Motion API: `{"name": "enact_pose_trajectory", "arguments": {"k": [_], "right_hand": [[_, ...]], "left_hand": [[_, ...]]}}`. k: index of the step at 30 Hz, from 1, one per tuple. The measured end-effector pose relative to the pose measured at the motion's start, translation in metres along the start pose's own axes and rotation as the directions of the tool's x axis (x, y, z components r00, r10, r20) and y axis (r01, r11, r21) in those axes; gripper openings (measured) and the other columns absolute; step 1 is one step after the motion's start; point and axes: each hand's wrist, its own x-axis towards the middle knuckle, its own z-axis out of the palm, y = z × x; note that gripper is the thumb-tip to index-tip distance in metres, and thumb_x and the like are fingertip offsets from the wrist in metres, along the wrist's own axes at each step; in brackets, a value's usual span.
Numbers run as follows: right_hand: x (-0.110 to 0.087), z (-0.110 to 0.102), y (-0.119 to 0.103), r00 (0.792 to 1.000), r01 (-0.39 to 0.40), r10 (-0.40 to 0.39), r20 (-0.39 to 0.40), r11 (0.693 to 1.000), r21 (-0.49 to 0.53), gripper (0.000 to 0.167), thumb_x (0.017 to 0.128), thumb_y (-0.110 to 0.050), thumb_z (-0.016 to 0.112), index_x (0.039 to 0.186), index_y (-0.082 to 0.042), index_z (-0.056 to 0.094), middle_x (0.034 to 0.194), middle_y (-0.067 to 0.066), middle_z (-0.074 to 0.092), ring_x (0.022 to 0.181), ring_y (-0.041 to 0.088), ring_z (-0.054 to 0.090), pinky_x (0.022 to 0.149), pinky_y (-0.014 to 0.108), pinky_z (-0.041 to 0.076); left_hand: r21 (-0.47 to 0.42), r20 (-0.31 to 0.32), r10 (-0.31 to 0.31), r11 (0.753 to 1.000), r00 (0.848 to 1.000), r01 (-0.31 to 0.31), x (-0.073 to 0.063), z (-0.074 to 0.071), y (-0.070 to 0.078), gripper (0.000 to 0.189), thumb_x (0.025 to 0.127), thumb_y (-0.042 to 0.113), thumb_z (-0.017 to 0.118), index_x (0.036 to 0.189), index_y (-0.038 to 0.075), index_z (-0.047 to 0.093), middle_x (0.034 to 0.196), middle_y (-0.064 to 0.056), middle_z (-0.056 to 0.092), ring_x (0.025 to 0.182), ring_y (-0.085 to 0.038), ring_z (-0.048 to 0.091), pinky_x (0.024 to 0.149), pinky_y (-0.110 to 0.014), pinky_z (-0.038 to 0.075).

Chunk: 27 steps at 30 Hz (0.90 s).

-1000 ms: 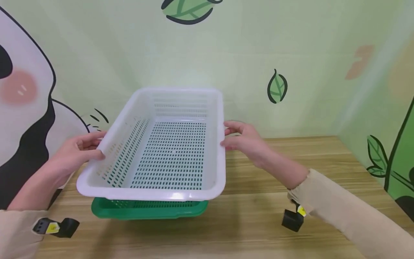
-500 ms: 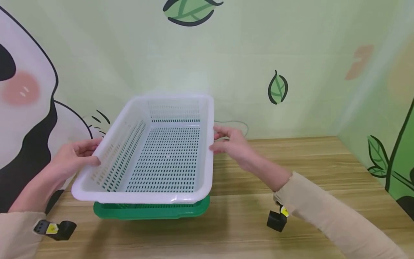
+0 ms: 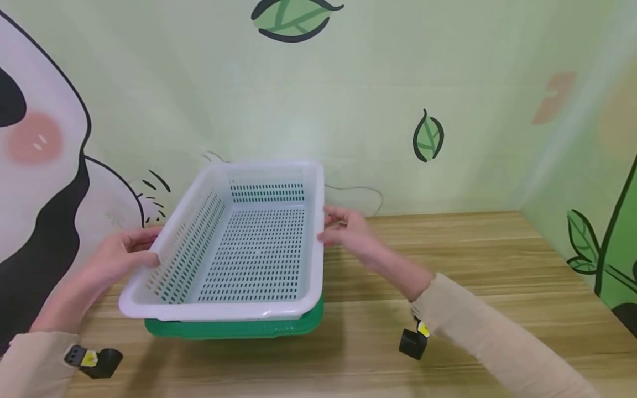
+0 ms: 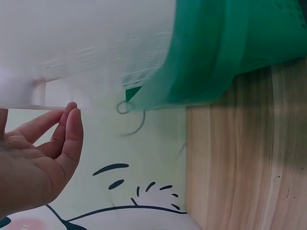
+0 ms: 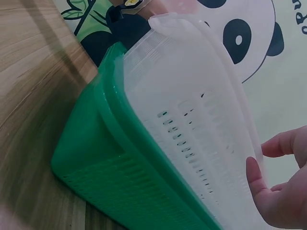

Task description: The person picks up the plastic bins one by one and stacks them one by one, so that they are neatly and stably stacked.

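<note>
A white slotted plastic basket [image 3: 254, 254] sits partly inside a green basket [image 3: 234, 329], its rim raised above the green one. My left hand [image 3: 116, 257] pinches the white basket's left rim, thumb on top and fingers beneath. On the opposite side, my right hand [image 3: 348, 232] grips the right rim the same way. The right wrist view shows the white wall [image 5: 187, 115] standing up out of the green basket [image 5: 110, 143]. In the left wrist view, the left fingers [image 4: 72, 134] lie at the white rim, and the thumb is mostly hidden.
The green basket stands on a wood-grain table [image 3: 448, 265]. Behind the table hangs a light green cloth backdrop [image 3: 368, 72] with printed leaves and a panda. A thin cord [image 3: 365, 189] shows at the backdrop behind the baskets. Each sleeve carries a small wrist camera [image 3: 413, 342].
Both hands have lowered the white basket further into the green one. It first shifted left, then slightly back right on its left side. The green basket stays in place.
</note>
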Motion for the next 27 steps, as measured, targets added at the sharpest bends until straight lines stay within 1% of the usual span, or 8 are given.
{"name": "enact_pose_trajectory", "arguments": {"k": [3, 5, 8, 11, 16, 20, 23, 27], "right_hand": [[0.001, 0.002, 0.005, 1.0, 0.003, -0.003, 0.001, 1.0, 0.001, 0.058, 0.079, 0.009, 0.058, 0.134, 0.002, 0.04, 0.103, 0.014, 0.05, 0.085, 0.018, 0.059, 0.08, 0.033, 0.051], [0.001, 0.002, 0.008, 1.0, 0.0, 0.0, 0.003, 1.0, 0.002, 0.057, 0.079, 0.009, 0.058, 0.133, 0.003, 0.04, 0.104, 0.014, 0.05, 0.088, 0.02, 0.059, 0.082, 0.035, 0.05], [0.0, 0.002, 0.012, 1.0, -0.026, 0.026, -0.003, 1.0, 0.007, 0.057, 0.08, 0.007, 0.058, 0.134, 0.001, 0.04, 0.105, 0.014, 0.049, 0.092, 0.022, 0.057, 0.085, 0.036, 0.049], [0.0, 0.003, 0.016, 0.999, -0.048, 0.048, -0.009, 0.999, 0.006, 0.059, 0.08, 0.006, 0.06, 0.135, 0.0, 0.039, 0.106, 0.013, 0.049, 0.092, 0.022, 0.057, 0.085, 0.034, 0.049], [0.002, 0.005, 0.023, 0.999, -0.045, 0.045, -0.009, 0.999, -0.005, 0.061, 0.08, 0.005, 0.06, 0.136, 0.0, 0.038, 0.106, 0.013, 0.049, 0.09, 0.02, 0.057, 0.082, 0.032, 0.05], [0.003, 0.007, 0.027, 0.999, -0.038, 0.038, -0.007, 0.999, -0.003, 0.062, 0.08, 0.006, 0.06, 0.137, 0.001, 0.036, 0.104, 0.013, 0.049, 0.088, 0.019, 0.056, 0.082, 0.033, 0.05], [0.004, 0.008, 0.029, 0.999, -0.037, 0.037, -0.012, 0.999, -0.001, 0.062, 0.079, 0.007, 0.06, 0.137, 0.001, 0.036, 0.103, 0.012, 0.049, 0.087, 0.019, 0.055, 0.083, 0.034, 0.049], [0.005, 0.007, 0.03, 0.999, -0.035, 0.035, -0.016, 0.999, -0.014, 0.063, 0.079, 0.006, 0.06, 0.137, 0.0, 0.035, 0.103, 0.012, 0.049, 0.087, 0.019, 0.054, 0.083, 0.033, 0.049]], "left_hand": [[-0.006, -0.003, -0.002, 1.0, 1.0, 0.002, 0.0, 0.002, -0.003, 0.059, 0.083, 0.014, 0.061, 0.135, -0.002, 0.037, 0.121, -0.025, 0.051, 0.086, -0.01, 0.058, 0.073, -0.025, 0.051], [-0.012, -0.003, 0.001, 1.0, 1.0, -0.001, 0.0, 0.003, -0.004, 0.059, 0.083, 0.014, 0.061, 0.134, -0.002, 0.037, 0.12, -0.025, 0.051, 0.086, -0.008, 0.057, 0.072, -0.024, 0.05], [-0.029, -0.001, 0.004, 1.0, 1.0, -0.004, 0.001, 0.006, -0.006, 0.056, 0.083, 0.014, 0.06, 0.133, -0.001, 0.04, 0.117, -0.023, 0.053, 0.085, -0.006, 0.057, 0.071, -0.023, 0.049], [-0.05, -0.004, 0.0, 0.999, 1.0, 0.0, 0.002, 0.008, -0.008, 0.055, 0.083, 0.013, 0.06, 0.133, -0.001, 0.041, 0.117, -0.023, 0.054, 0.085, -0.006, 0.057, 0.07, -0.025, 0.049], [-0.071, -0.012, -0.037, 0.997, 0.999, 0.036, 0.002, 0.011, -0.011, 0.057, 0.083, 0.014, 0.06, 0.134, 0.0, 0.039, 0.119, -0.023, 0.052, 0.087, -0.01, 0.057, 0.071, -0.028, 0.05], [-0.063, -0.019, -0.061, 0.996, 0.998, 0.06, 0.001, 0.012, -0.014, 0.06, 0.082, 0.017, 0.062, 0.136, 0.002, 0.038, 0.122, -0.022, 0.049, 0.094, -0.019, 0.055, 0.076, -0.033, 0.049], [-0.064, -0.026, -0.057, 0.996, 0.998, 0.055, 0.0, 0.013, -0.015, 0.062, 0.082, 0.018, 0.063, 0.136, 0.003, 0.037, 0.126, -0.022, 0.046, 0.1, -0.028, 0.05, 0.079, -0.04, 0.049], [-0.07, -0.028, -0.047, 0.997, 0.999, 0.044, 0.0, 0.014, -0.017, 0.061, 0.083, 0.017, 0.063, 0.136, 0.002, 0.037, 0.127, -0.021, 0.043, 0.104, -0.031, 0.047, 0.081, -0.043, 0.048]]}}
